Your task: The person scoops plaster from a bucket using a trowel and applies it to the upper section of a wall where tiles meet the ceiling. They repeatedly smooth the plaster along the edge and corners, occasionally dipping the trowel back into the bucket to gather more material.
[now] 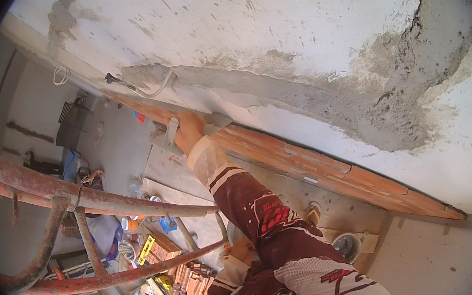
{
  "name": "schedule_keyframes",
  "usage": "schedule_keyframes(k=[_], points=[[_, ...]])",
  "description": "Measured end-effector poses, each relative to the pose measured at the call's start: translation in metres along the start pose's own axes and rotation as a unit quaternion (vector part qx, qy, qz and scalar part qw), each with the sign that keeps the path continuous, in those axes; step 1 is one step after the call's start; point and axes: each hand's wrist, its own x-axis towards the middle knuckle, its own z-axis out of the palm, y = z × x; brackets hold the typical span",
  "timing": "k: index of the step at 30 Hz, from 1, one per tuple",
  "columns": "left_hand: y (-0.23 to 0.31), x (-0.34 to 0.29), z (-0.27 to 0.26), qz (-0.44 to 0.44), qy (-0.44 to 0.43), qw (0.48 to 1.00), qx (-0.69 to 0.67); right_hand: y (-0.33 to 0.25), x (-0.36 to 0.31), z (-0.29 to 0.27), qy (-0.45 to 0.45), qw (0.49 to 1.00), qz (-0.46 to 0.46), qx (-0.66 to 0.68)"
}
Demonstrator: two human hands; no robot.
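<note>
My right hand [189,131] reaches across to the wall, closed round the pale handle of a trowel [217,121]. The trowel's grey blade lies against the top edge of a row of orange bricks [316,166], just under the plastered wall [233,23]. Lower down, my left hand [242,250] is near my body, curled and partly hidden behind my right sleeve. A grey, rounded thing [233,232] shows beside it; what the left hand holds cannot be made out.
A red, worn metal frame [123,203] crosses the lower left. A cable [157,91] sticks out of the wall beside a grey mortar band [243,86]. Below are stacked bricks [190,286], a yellow level [146,250], a bucket [347,243] and a sandalled foot [313,213].
</note>
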Motion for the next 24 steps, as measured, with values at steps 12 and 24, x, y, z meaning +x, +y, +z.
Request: schedule_keyframes(k=[12, 24], points=[[-0.003, -0.005, -0.007, 0.000, 0.009, 1.000, -0.009, -0.012, -0.008, 0.005, 0.067, 0.996, -0.038, 0.035], [-0.005, -0.005, -0.006, 0.005, 0.003, 1.000, -0.009, -0.032, -0.033, -0.003, 0.062, 0.994, -0.079, 0.036]])
